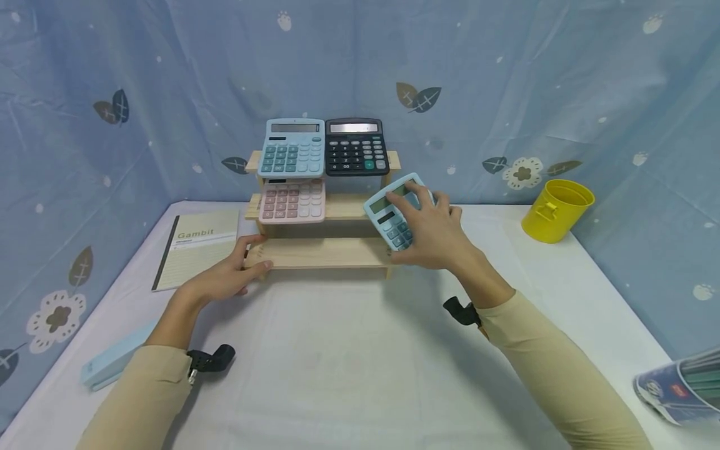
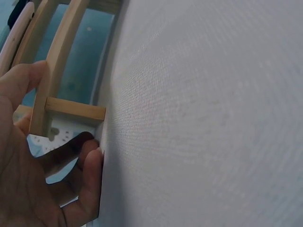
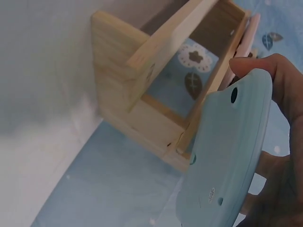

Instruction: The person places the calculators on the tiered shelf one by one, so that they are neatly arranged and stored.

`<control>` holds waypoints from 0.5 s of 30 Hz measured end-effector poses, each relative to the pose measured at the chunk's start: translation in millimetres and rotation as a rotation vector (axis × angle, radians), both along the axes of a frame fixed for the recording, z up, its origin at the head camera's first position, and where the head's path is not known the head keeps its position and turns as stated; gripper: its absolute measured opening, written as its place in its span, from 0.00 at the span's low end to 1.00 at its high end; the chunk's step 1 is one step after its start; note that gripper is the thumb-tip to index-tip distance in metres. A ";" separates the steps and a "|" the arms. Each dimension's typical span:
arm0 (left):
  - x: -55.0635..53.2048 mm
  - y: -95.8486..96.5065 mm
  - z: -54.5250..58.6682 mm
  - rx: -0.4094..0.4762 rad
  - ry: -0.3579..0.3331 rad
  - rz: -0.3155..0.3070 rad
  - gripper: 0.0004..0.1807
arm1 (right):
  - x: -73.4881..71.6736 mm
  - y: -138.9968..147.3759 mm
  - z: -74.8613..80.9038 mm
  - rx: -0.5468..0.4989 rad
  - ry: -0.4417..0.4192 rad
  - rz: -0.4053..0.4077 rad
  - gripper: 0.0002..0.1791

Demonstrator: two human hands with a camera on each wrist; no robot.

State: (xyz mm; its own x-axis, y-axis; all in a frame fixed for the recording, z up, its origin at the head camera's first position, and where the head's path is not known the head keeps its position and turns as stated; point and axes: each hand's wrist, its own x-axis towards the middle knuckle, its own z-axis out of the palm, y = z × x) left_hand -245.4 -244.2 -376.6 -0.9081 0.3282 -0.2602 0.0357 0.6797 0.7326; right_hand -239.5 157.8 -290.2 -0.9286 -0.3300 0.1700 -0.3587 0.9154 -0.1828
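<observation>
My right hand (image 1: 435, 231) grips a light blue calculator (image 1: 388, 215) by its edges, tilted, in front of the right end of a wooden tiered rack (image 1: 332, 253). The right wrist view shows the back of this calculator (image 3: 227, 142), close to the rack's side. With thumb and fingers, my left hand (image 1: 225, 275) holds the left end of the rack's lowest shelf; its thumb lies on the wood in the left wrist view. On the top tier stand another light blue calculator (image 1: 292, 150) and a black calculator (image 1: 356, 150). A pink calculator (image 1: 292, 203) leans on the middle tier's left half.
A notebook (image 1: 199, 244) lies left of the rack, behind my left forearm. Nearer on the left is a light blue stapler-like object (image 1: 115, 359), partly covered by the sleeve. On the right stand a yellow bucket (image 1: 554, 215) and, nearer, a blue container of dark sticks (image 1: 672, 394).
</observation>
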 end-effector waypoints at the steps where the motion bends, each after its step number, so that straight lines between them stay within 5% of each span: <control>1: -0.4 0.3 0.2 -0.002 0.001 0.000 0.46 | -0.4 -1.4 0.1 -0.001 -0.005 0.003 0.58; 15: -0.7 1.4 1.0 -0.007 -0.006 0.008 0.46 | -7.1 -24.6 -0.8 -0.063 -0.050 0.035 0.55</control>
